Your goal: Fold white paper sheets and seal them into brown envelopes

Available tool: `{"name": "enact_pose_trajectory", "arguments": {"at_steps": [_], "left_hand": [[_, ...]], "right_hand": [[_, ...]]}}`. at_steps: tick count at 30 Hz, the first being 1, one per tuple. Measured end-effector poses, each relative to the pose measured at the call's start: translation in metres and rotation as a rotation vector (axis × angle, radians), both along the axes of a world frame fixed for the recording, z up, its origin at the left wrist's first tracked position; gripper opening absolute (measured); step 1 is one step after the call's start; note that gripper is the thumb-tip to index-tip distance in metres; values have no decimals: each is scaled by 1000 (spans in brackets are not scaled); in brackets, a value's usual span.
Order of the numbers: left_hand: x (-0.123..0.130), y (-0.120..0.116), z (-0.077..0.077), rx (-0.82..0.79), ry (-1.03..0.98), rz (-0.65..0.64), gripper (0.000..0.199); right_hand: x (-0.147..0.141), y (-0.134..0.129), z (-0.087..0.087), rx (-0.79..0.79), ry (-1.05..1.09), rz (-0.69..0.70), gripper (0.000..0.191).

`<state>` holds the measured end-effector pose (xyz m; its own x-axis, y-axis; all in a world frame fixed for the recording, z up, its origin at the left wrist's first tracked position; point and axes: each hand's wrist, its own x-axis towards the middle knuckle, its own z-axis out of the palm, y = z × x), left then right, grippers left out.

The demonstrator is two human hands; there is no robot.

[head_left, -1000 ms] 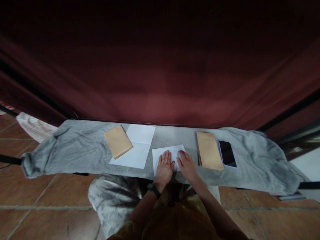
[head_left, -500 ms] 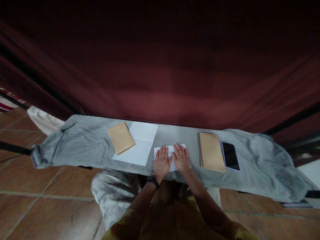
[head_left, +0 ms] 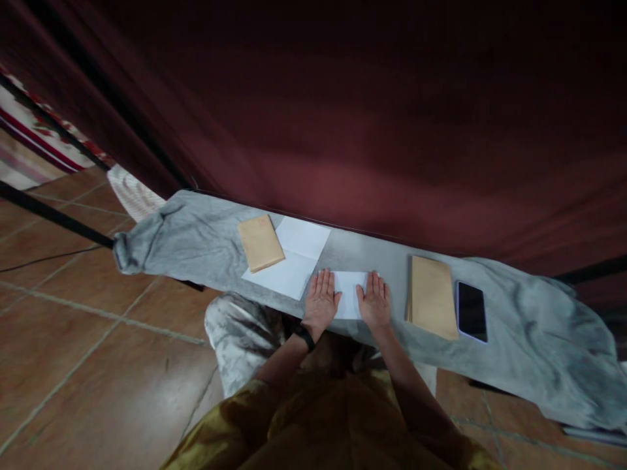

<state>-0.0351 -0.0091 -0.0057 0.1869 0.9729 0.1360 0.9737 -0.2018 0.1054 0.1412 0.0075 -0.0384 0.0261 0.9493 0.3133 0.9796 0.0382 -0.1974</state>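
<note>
A small white sheet of paper [head_left: 347,297], apparently folded, lies on the grey cloth in front of me. My left hand [head_left: 321,300] rests flat on its left side, fingers stretched out, with a dark band on the wrist. Over the right side lies my right hand [head_left: 375,300], also flat and open. Bare paper shows between the two hands. Left of them is a larger white sheet [head_left: 289,274] with a crease across it, partly under a stack of brown envelopes [head_left: 261,243].
Another stack of brown envelopes [head_left: 432,297] sits right of my hands, beside a dark-screened phone [head_left: 471,312]. Grey cloth [head_left: 191,245] covers the narrow surface. A dark red curtain [head_left: 318,176] hangs right behind it. Floor tiles [head_left: 98,365] show below left.
My hands have slid apart over the small paper, from close together at its middle out to its two sides. The whole view has tilted and shifted.
</note>
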Motion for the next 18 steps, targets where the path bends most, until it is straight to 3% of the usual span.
{"name": "enact_pose_trajectory", "arguments": {"at_steps": [6,10,15,18], "left_hand": [[9,-10,-2,-22,-74,-275,57],[9,-9,-1,-44,-78,-294,57],[11,-9,2,-69,-49,-315,57],[11,-10,2,-72,-41,-324,58]], "right_hand": [[2,0,3,-51,26,10,66],[-1,-4,9,-112,33,41,62],[-17,-18,13,-165,37,256,56],[-22,-23,13,-154,23,294,56]]}}
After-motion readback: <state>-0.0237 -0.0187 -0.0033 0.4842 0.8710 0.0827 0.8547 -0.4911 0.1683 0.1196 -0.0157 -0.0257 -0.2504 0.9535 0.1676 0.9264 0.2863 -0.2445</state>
